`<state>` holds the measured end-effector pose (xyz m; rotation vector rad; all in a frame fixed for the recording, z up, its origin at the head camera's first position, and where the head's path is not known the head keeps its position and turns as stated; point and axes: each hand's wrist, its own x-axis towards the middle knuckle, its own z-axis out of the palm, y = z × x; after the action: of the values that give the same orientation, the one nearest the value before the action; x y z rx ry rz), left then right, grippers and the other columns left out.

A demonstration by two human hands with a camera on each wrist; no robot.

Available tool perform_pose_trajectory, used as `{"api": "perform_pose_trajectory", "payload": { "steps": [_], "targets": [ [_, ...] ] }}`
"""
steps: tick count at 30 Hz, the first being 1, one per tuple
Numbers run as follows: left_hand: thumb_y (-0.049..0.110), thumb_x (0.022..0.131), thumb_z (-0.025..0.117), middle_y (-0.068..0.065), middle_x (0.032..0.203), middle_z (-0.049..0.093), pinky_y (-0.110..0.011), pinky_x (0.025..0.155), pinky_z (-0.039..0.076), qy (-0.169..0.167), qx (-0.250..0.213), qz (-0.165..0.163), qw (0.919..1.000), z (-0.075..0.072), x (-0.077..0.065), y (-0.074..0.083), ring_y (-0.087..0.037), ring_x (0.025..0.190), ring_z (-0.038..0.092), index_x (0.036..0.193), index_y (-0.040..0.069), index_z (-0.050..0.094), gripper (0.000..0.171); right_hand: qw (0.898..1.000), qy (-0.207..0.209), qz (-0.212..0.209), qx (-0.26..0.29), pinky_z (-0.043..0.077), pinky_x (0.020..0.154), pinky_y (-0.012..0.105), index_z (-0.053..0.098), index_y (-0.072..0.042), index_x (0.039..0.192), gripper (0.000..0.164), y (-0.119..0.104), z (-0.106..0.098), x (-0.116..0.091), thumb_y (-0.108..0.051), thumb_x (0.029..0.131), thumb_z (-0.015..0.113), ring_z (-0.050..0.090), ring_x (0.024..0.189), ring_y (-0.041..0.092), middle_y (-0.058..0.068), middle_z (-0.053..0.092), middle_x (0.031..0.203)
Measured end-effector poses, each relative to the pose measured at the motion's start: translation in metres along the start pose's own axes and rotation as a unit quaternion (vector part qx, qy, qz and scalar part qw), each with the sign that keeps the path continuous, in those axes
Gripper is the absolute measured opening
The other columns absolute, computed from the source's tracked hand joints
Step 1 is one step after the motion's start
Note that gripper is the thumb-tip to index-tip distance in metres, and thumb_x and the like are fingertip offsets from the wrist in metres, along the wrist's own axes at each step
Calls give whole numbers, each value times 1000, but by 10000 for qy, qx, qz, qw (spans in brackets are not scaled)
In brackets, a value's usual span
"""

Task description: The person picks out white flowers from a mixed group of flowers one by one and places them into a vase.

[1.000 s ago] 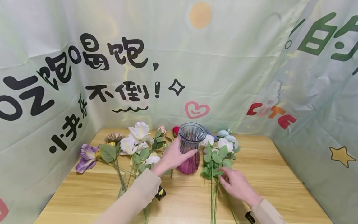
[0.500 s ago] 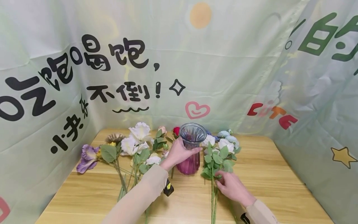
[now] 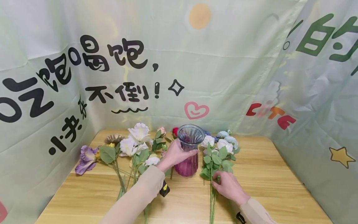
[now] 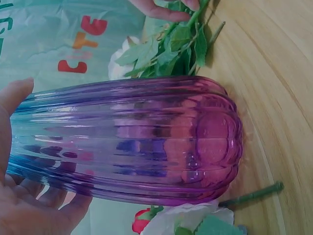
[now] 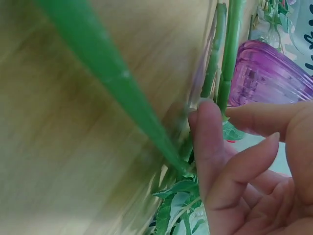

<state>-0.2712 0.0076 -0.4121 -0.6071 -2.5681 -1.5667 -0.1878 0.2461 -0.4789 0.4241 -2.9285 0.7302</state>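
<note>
A ribbed glass vase (image 3: 188, 161), blue at the rim and magenta at the base, stands upright on the wooden table. My left hand (image 3: 176, 153) grips its upper side, thumb across the front; the left wrist view shows fingers (image 4: 73, 210) curled round the glass. To the vase's right lie white roses (image 3: 225, 145) with long green stems running toward me. There my right hand (image 3: 229, 184) has its fingertips at the stems just below the leaves. In the right wrist view a green stem (image 5: 229, 63) runs between thumb and forefinger, which pinch it.
On the left lie a purple flower (image 3: 86, 158), white lilies (image 3: 139, 132) and other artificial flowers. A red rose (image 3: 175, 131) is behind the vase, pale blue flowers (image 3: 230, 139) are at the back right. Printed cloth (image 3: 237, 77) encloses the table's back and sides.
My right hand has moved slightly left onto the rose stems and its fingers have closed in on one. My left hand stays on the vase, which has hardly moved.
</note>
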Motion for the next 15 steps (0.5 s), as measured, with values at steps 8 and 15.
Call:
{"api": "perform_pose_trajectory", "payload": {
  "steps": [8,15],
  "targets": [
    [56,70,76,0,109,65,-39,89,49,25,115,32,9999,-3,-5,-1,-17,102,60,118,19,57,64,9996,84,267,9,36,35,20,66,-11,79,9,-2,2,5,-14,75,75,44,42,5,-9,53,55],
    [55,70,76,0,107,65,-38,88,49,78,140,114,9998,-2,-4,-3,-17,101,60,118,18,58,63,9983,-118,550,143,41,34,22,64,-13,67,16,-7,3,12,-19,79,73,45,31,4,-7,55,51]
  ]
}}
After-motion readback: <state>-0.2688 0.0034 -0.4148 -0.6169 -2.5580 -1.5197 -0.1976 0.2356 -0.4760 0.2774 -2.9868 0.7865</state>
